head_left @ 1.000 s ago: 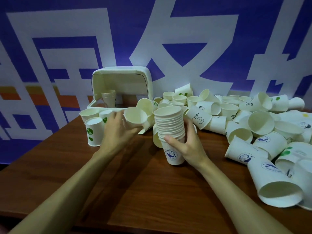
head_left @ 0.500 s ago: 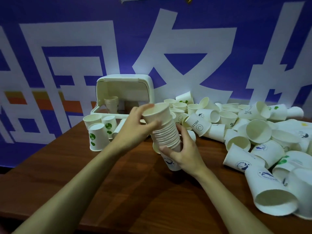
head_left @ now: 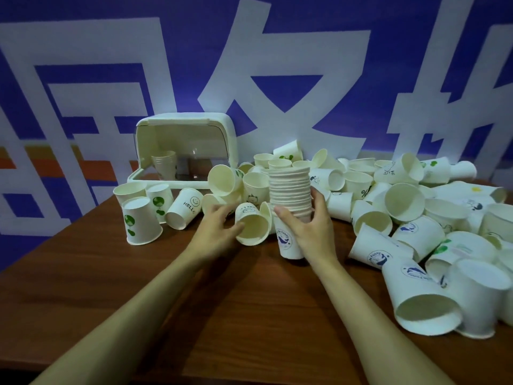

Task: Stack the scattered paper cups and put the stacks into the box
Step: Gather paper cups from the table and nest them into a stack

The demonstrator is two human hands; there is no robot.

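Stack of paper cups (head_left: pixel 290 195) stands upright near the middle of the desk (head_left: pixel 249 315), mouth up, long axis vertical; its bottom cup seems to rest on the wood, though I cannot tell for sure. My right hand (head_left: pixel 308 229) wraps its lower half, thumb on the near side and fingers curled round the far side. Just left of it, touching or nearly so, a loose cup (head_left: pixel 251 226) lies on its side with its open mouth turned toward me and its base pointing away, so its axis runs roughly level, crosswise to the stack's. My left hand (head_left: pixel 219 232) grips that cup from the left, fingers curled about its wall. The left hand is plainly the nearer one. As I judge it, the cup must be tipped base-down, raised above the top rim of the stack and lowered in, while the right hand steadies the column. The box (head_left: pixel 183 151) sits behind and to the left, its open side facing me, a short stack (head_left: pixel 164 168) already inside at the left. Inverted green-print cups (head_left: pixel 140 220) and a HELLO cup (head_left: pixel 184 208) sit in front of it. A large heap of scattered cups (head_left: pixel 402 201) spreads to the right, so much remains.
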